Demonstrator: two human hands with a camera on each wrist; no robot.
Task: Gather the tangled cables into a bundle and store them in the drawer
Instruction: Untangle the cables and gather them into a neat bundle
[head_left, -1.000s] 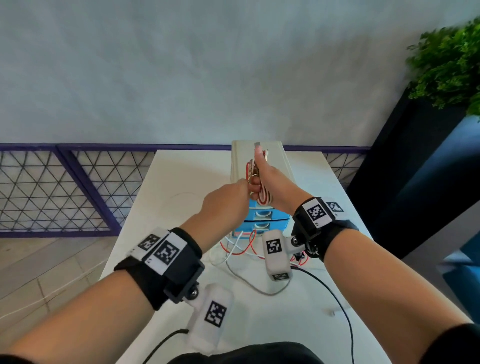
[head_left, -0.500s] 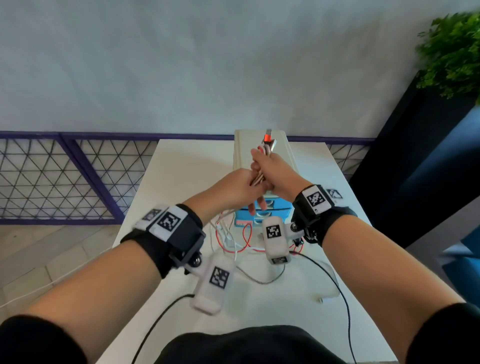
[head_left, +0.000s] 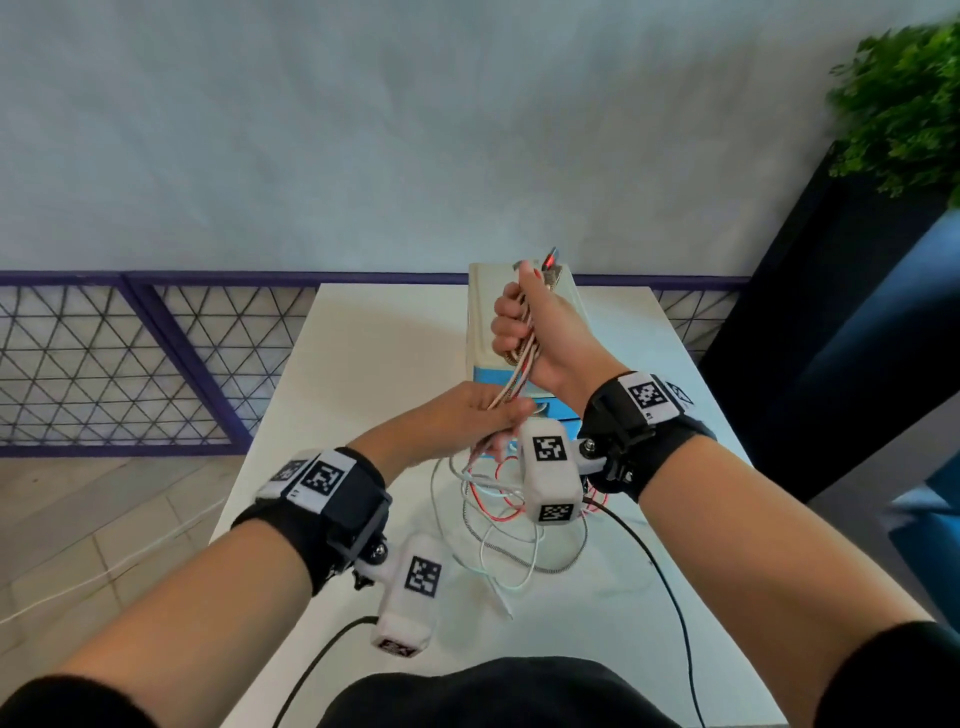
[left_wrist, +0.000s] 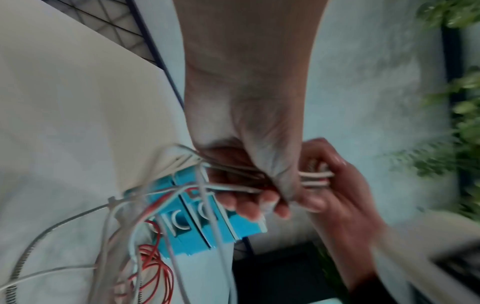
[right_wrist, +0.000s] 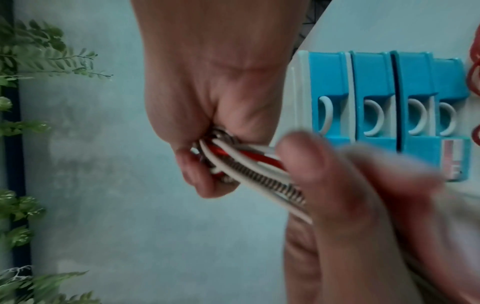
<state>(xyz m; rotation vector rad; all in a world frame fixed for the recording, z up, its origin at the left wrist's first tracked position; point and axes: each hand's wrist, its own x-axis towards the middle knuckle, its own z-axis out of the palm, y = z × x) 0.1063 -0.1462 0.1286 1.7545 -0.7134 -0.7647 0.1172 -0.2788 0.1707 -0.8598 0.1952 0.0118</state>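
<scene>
White table (head_left: 363, 364) by grey wall; both hands grip the cables (head_left: 519, 364).

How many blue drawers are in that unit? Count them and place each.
4, stacked in the white unit: top drawer, second, third, bottom drawer nearest the table. None seems hidden.
</scene>
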